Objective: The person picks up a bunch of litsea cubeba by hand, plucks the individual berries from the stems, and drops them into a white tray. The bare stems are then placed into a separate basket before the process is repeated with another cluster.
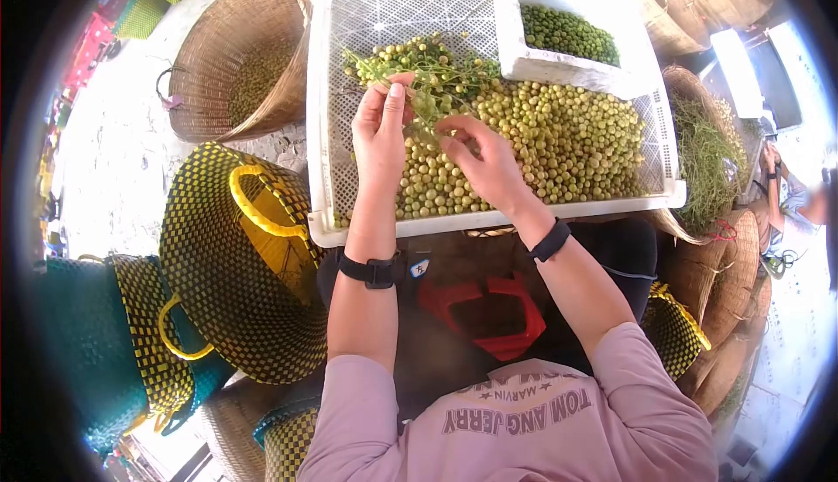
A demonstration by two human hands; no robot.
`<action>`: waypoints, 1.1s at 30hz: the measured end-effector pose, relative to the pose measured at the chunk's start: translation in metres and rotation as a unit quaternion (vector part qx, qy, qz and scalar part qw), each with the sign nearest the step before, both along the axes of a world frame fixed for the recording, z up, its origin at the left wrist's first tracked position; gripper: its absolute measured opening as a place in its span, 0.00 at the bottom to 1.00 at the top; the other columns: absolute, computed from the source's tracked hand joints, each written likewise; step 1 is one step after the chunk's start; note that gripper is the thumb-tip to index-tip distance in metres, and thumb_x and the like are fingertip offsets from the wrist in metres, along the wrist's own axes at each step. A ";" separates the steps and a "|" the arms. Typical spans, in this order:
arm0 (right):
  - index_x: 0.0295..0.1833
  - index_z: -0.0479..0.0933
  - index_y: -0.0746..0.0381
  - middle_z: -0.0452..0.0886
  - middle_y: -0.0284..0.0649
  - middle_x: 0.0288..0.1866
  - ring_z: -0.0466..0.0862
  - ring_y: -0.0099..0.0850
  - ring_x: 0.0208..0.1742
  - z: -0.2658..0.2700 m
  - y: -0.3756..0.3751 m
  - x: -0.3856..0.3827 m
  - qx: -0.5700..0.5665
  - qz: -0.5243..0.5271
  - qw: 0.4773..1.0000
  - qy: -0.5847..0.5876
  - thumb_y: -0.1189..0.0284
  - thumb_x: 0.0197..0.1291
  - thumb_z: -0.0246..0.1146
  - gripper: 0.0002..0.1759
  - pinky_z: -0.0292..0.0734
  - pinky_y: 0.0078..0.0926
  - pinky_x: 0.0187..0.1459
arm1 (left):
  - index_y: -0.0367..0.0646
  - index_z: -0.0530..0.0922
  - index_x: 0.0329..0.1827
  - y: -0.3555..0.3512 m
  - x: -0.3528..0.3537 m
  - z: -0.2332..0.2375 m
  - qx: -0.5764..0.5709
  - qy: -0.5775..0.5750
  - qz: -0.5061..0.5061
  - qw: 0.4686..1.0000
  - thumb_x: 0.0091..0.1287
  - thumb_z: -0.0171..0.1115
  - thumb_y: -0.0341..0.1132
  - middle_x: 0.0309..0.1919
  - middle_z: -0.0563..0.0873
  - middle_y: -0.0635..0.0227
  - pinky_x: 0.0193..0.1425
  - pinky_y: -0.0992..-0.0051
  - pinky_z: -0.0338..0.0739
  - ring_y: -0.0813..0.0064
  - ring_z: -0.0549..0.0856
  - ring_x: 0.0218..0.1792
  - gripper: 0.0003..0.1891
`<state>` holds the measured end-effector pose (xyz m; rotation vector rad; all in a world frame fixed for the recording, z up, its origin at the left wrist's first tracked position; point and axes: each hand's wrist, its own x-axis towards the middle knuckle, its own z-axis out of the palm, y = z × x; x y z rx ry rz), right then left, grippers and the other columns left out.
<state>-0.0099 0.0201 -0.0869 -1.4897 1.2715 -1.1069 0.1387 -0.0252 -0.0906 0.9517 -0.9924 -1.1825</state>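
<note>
Upper centre: I see the left hand (380,128) and right hand (485,161) each pinching a stemmed fruit sprig (429,80), held low over the white perforated crate (320,89) so that, I judge, anything shed lands on the loose green fruits (567,141) below.

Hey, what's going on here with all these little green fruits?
A person works over a white crate heaped with small green-yellow fruits. Both hands are on a stalky bunch at the far end of the heap: the left hand pinches its stems, and the right hand grips it just beside. A smaller tray of greener fruits rests in the crate's far right corner. Woven baskets stand around; the basket at the right holds green stalks.
</note>
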 end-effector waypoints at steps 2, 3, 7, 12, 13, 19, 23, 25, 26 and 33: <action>0.43 0.77 0.66 0.81 0.37 0.29 0.78 0.24 0.30 -0.004 0.000 0.002 -0.043 -0.006 0.998 0.034 0.73 0.62 0.63 0.08 0.71 0.23 0.31 | 0.43 0.78 0.49 0.000 -0.004 0.001 -0.014 0.011 0.017 1.000 0.73 0.54 0.35 0.38 0.82 0.77 0.39 0.85 0.73 0.88 0.78 0.36 0.08; 0.43 0.77 0.66 0.81 0.37 0.29 0.78 0.24 0.30 -0.006 0.000 0.002 -0.043 -0.006 0.998 0.033 0.73 0.62 0.63 0.08 0.71 0.23 0.31 | 0.41 0.77 0.47 0.000 -0.006 0.002 -0.028 0.022 0.032 0.999 0.74 0.53 0.33 0.41 0.84 0.75 0.40 0.84 0.73 0.88 0.80 0.38 0.07; 0.41 0.74 0.67 0.81 0.39 0.30 0.79 0.28 0.30 -0.007 0.008 0.003 -0.086 -0.036 0.995 0.046 0.73 0.64 0.62 0.07 0.72 0.24 0.32 | 0.40 0.77 0.48 -0.001 -0.003 0.004 -0.010 -0.025 0.045 0.999 0.74 0.51 0.31 0.39 0.84 0.72 0.41 0.83 0.75 0.85 0.81 0.39 0.08; 0.43 0.70 0.66 0.80 0.40 0.33 0.80 0.29 0.32 -0.009 0.016 -0.005 -0.142 -0.044 0.988 0.049 0.72 0.67 0.57 0.08 0.73 0.25 0.33 | 0.40 0.76 0.48 -0.001 -0.002 -0.001 -0.003 -0.067 0.049 0.997 0.75 0.49 0.30 0.37 0.84 0.71 0.40 0.83 0.75 0.85 0.81 0.37 0.08; 0.43 0.69 0.66 0.80 0.41 0.34 0.80 0.30 0.33 -0.009 0.014 -0.014 -0.119 -0.059 0.990 0.051 0.71 0.68 0.56 0.08 0.73 0.24 0.33 | 0.41 0.76 0.49 -0.001 0.000 0.001 0.011 -0.065 0.053 0.996 0.75 0.48 0.30 0.36 0.83 0.72 0.40 0.82 0.76 0.85 0.81 0.37 0.08; 0.45 0.75 0.62 0.80 0.39 0.43 0.80 0.37 0.44 -0.007 -0.029 -0.050 -0.241 -0.117 0.919 0.288 0.65 0.70 0.53 0.12 0.74 0.33 0.44 | 0.46 0.77 0.51 0.002 0.007 0.008 0.069 0.002 -0.006 0.998 0.75 0.50 0.35 0.38 0.82 0.76 0.42 0.83 0.77 0.87 0.80 0.43 0.09; 0.41 0.78 0.63 0.78 0.38 0.40 0.78 0.32 0.39 0.020 -0.021 -0.030 -0.146 -0.073 0.977 0.137 0.67 0.67 0.59 0.10 0.74 0.27 0.41 | 0.47 0.77 0.49 0.002 0.009 0.011 0.105 0.037 -0.041 0.993 0.75 0.50 0.36 0.39 0.83 0.76 0.42 0.80 0.79 0.86 0.81 0.44 0.09; 0.39 0.78 0.63 0.78 0.37 0.38 0.78 0.31 0.37 0.029 -0.015 -0.018 -0.158 -0.067 0.979 0.113 0.68 0.65 0.61 0.09 0.74 0.26 0.40 | 0.46 0.77 0.49 0.003 0.008 0.010 0.104 0.049 -0.052 0.992 0.75 0.50 0.37 0.39 0.83 0.75 0.43 0.80 0.79 0.86 0.81 0.44 0.09; 0.38 0.78 0.63 0.77 0.37 0.36 0.77 0.30 0.36 0.030 -0.014 -0.014 -0.170 -0.061 0.979 0.090 0.69 0.64 0.63 0.08 0.73 0.25 0.38 | 0.46 0.77 0.49 0.003 0.007 0.010 0.102 0.060 -0.063 0.991 0.75 0.50 0.37 0.39 0.83 0.75 0.43 0.80 0.79 0.86 0.81 0.44 0.09; 0.34 0.78 0.65 0.76 0.36 0.33 0.76 0.28 0.34 0.022 -0.017 -0.002 -0.186 -0.069 0.973 0.119 0.67 0.58 0.67 0.11 0.71 0.24 0.34 | 0.45 0.77 0.48 0.006 0.001 0.009 0.069 0.036 -0.104 0.992 0.75 0.50 0.36 0.39 0.83 0.74 0.43 0.79 0.79 0.85 0.81 0.44 0.09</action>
